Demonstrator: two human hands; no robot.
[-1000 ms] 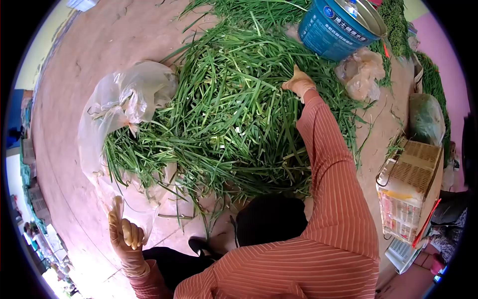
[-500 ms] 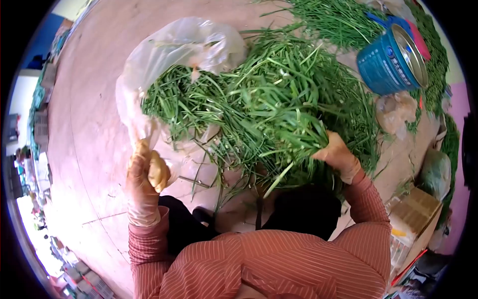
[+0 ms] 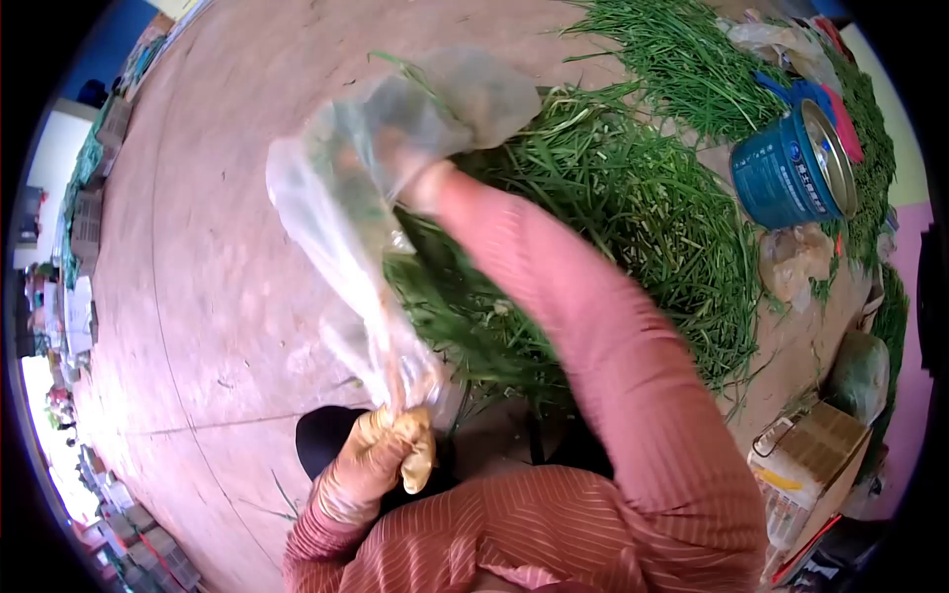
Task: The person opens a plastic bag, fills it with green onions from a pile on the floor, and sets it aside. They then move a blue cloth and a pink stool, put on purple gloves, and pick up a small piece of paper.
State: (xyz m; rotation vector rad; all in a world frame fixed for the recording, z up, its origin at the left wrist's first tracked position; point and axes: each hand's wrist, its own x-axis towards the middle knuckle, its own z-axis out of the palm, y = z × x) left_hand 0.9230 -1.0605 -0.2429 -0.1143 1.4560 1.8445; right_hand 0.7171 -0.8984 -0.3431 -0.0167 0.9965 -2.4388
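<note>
My left hand [image 3: 384,450], in a yellowish glove, is closed around the gathered edge of a clear plastic bag [image 3: 306,193], low and left of centre. My right arm reaches across the leaves, and my right hand [image 3: 400,173] is at the bag's mouth, partly behind the plastic. Motion blur and the film hide its fingers. Some green leaves show through the bag. Under and beside my right arm lies a large heap of long green leafy stalks [image 3: 657,212], spread over the floor.
A blue metal bucket [image 3: 781,168] stands right of the heap, with a crumpled plastic bag [image 3: 796,262] beside it. More greens [image 3: 682,74] lie at the back. A cardboard box [image 3: 825,445] is at the lower right. Crates [image 3: 87,232] line the far left.
My right hand has left the heap's near side and moved up and left into the bag area; the leaves it held are hidden now. My left hand has come down and right, stretching the bag.
</note>
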